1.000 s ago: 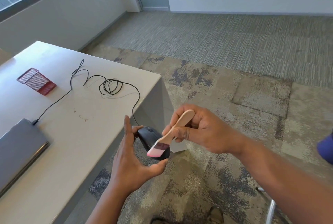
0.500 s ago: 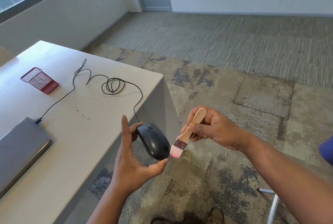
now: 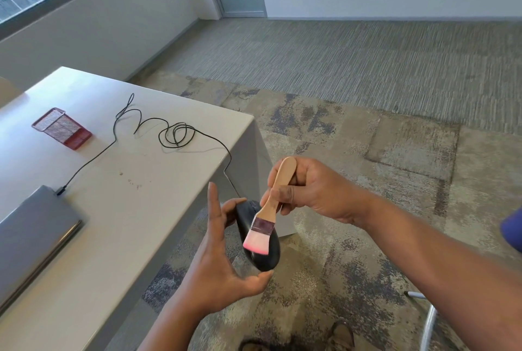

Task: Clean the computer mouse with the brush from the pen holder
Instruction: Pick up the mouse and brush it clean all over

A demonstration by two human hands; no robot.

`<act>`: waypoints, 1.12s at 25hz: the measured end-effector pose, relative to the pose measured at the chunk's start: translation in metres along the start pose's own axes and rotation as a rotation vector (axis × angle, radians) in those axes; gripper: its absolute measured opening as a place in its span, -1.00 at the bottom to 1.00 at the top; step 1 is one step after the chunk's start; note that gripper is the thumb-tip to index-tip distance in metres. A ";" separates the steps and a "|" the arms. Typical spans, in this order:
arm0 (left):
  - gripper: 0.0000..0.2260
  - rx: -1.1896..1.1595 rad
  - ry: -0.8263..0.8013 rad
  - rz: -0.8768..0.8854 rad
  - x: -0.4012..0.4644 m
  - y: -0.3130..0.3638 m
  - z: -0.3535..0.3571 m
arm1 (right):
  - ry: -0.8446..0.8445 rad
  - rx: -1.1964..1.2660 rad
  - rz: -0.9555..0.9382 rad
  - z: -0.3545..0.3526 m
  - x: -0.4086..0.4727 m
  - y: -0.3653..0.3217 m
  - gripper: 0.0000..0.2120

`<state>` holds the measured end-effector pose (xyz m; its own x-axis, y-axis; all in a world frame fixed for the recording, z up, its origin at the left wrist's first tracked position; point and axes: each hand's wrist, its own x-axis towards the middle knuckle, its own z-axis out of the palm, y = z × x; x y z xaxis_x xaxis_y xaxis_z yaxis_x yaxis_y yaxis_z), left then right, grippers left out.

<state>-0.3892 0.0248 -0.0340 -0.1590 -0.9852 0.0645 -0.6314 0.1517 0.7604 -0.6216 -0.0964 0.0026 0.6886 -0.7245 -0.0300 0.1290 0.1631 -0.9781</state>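
My left hand holds a black computer mouse off the table's right edge, thumb under its rear and fingers at its front. My right hand grips the wooden handle of a small brush. The brush's pink bristles lie on the top of the mouse. The mouse's black cable runs back over the white table in loose coils. A red mesh pen holder lies on its side at the table's far left.
A closed grey laptop sits at the table's left edge with the cable plugged into it. Patterned carpet covers the floor to the right. A chair leg shows at the bottom right, and a shoe below.
The brush was beside the mouse's right side half a second ago; it has swung back onto the top of the mouse. My left hand keeps the mouse in about the same place.
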 end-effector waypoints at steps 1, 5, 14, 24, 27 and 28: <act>0.41 -0.001 -0.015 0.004 -0.001 0.001 0.000 | 0.009 -0.013 0.001 0.000 0.003 -0.001 -0.89; 0.43 -0.018 -0.077 0.019 -0.004 0.002 -0.001 | 0.073 -0.041 -0.006 -0.004 0.013 -0.006 -0.86; 0.44 -0.051 -0.039 0.043 -0.006 0.000 0.000 | 0.224 -0.037 -0.047 -0.017 0.024 -0.001 -0.88; 0.41 -0.055 0.002 0.044 -0.008 -0.001 -0.006 | 0.424 0.175 -0.030 -0.024 0.013 0.008 -0.89; 0.42 -0.072 -0.011 0.031 -0.010 0.000 -0.004 | 0.297 0.396 0.007 -0.014 0.012 0.004 -0.87; 0.42 -0.077 -0.017 0.027 -0.011 0.001 -0.003 | 0.245 0.415 0.034 -0.010 0.013 0.005 -0.87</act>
<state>-0.3857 0.0355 -0.0316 -0.1889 -0.9791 0.0752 -0.5666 0.1712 0.8060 -0.6194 -0.1113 -0.0044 0.5154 -0.8424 -0.1571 0.4173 0.4068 -0.8126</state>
